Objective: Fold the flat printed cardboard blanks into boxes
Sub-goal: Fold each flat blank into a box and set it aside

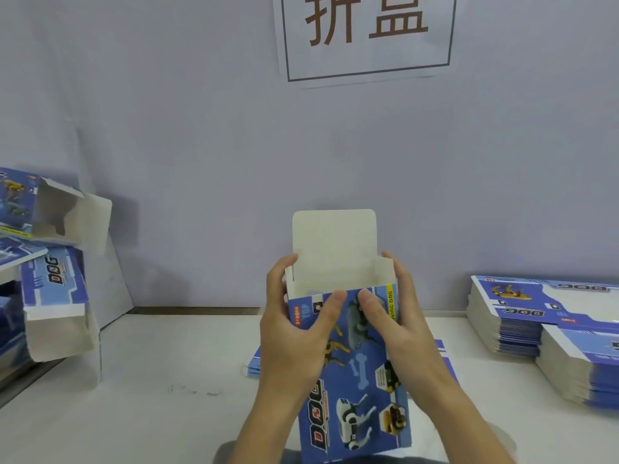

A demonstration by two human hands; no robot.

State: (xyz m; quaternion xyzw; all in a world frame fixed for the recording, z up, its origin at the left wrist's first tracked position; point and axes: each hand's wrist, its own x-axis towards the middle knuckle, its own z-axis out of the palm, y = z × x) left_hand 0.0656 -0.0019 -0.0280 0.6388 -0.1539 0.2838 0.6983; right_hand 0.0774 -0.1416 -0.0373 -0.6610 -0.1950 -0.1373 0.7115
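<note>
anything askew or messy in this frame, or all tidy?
The folded boxes at the left lie tumbled against the wall at odd angles, end flaps hanging open, not stacked. The flat blanks at the right sit in neat stacks. The held box looks sound, its top flap upright.

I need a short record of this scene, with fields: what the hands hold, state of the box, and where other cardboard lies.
held item: blue printed box, gripped by the left hand and right hand, thumbs on its front
box state: opened up, top flap standing upright, not closed
flat blanks: stacks at right on the table
folded boxes: pile at left, open ends showing
wall: paper sign
</note>
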